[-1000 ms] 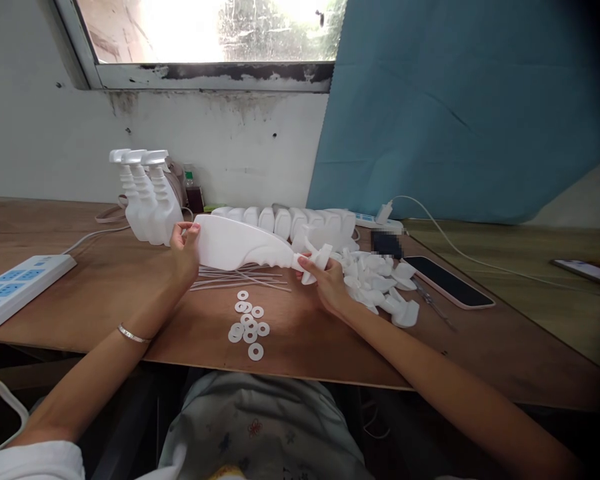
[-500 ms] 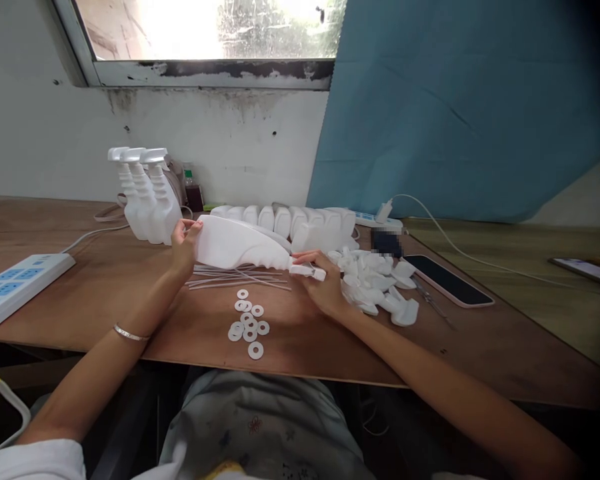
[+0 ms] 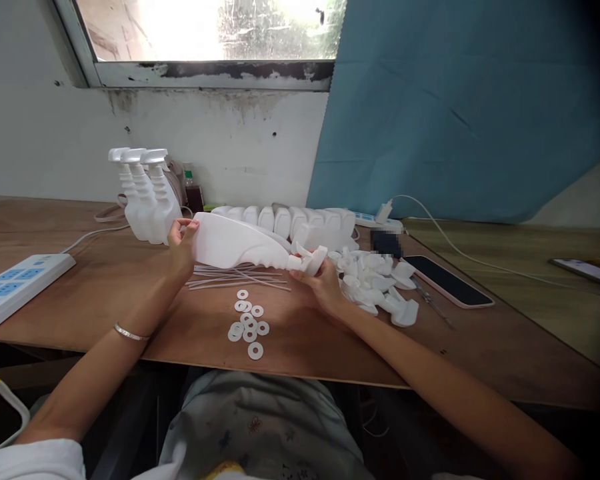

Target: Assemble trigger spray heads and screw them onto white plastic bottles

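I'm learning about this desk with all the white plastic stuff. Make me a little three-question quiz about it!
1. True or false: the left hand holds the base end of the lying white bottle.
2. What is the right hand gripping at the bottle's neck? A) spray head B) phone C) washer
3. Fill in: the white washers lie on the wooden ____, nearer the person than the thin tubes.

Key:
1. True
2. A, the spray head
3. table
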Action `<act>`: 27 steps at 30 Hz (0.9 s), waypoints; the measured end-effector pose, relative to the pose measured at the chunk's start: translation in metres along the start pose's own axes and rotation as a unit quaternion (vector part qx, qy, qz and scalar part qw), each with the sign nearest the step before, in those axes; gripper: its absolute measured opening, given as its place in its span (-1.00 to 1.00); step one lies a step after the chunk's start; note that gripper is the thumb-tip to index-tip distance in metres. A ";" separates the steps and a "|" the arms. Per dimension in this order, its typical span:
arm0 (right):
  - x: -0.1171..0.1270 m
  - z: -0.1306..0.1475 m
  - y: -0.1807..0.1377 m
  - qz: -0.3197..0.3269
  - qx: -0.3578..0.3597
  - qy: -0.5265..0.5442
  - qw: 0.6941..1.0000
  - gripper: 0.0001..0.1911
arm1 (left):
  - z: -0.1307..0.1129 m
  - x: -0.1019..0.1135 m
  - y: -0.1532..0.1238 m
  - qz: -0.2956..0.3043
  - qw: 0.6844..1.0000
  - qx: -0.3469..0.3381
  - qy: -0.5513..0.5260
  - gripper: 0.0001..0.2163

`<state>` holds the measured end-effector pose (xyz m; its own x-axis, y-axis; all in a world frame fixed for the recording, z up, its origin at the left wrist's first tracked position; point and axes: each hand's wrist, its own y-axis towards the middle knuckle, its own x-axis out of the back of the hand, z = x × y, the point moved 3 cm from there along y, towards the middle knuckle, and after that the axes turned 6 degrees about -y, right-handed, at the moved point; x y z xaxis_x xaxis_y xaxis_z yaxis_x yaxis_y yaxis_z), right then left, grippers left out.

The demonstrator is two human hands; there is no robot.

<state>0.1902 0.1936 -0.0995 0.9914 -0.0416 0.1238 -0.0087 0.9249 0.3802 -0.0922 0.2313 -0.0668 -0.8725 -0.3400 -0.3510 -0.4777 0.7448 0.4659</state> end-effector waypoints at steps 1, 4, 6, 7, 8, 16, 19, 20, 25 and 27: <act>-0.001 0.000 0.000 0.003 -0.017 0.005 1.000 -0.62 | -0.002 0.000 -0.001 0.000 1.000 -0.003 0.000 -0.73; -0.003 -0.003 0.001 0.016 -0.088 0.054 0.995 -0.68 | -0.010 -0.002 -0.008 0.002 0.999 -0.040 0.008 -0.74; -0.004 -0.005 0.001 0.022 -0.140 0.091 0.986 -0.67 | -0.019 -0.003 -0.016 0.001 0.994 -0.104 0.017 -0.73; -0.004 -0.006 0.001 0.026 -0.162 0.105 0.981 -0.68 | -0.024 -0.004 -0.020 -0.001 0.990 -0.142 0.021 -0.72; -0.004 -0.006 0.001 0.032 -0.177 0.115 0.977 -0.69 | -0.028 -0.004 -0.023 -0.003 0.984 -0.179 0.021 -0.71; -0.007 0.001 0.002 0.091 -0.094 0.170 0.977 -0.62 | -0.025 0.001 -0.008 0.026 0.987 -0.156 0.037 -0.74; -0.003 0.001 0.003 0.055 -0.069 0.106 0.990 -0.59 | -0.014 0.001 0.000 0.035 0.991 -0.113 0.069 -0.76; -0.001 0.001 0.003 0.035 -0.060 0.073 0.995 -0.59 | -0.009 0.001 0.002 0.034 0.992 -0.085 0.082 -0.76; 0.004 0.006 0.000 -0.006 -0.009 -0.049 0.999 -0.62 | 0.017 0.003 0.010 0.038 0.988 0.079 0.131 -0.74; 0.003 0.008 -0.001 -0.007 -0.002 -0.065 0.998 -0.64 | 0.021 0.004 0.011 0.040 0.986 0.091 0.133 -0.74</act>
<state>0.1925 0.1898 -0.0923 0.9662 -0.1028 0.2365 0.0058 0.9254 0.3789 -0.0987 0.2502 -0.0799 -0.9148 -0.3955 -0.0823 -0.4000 0.8584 0.3212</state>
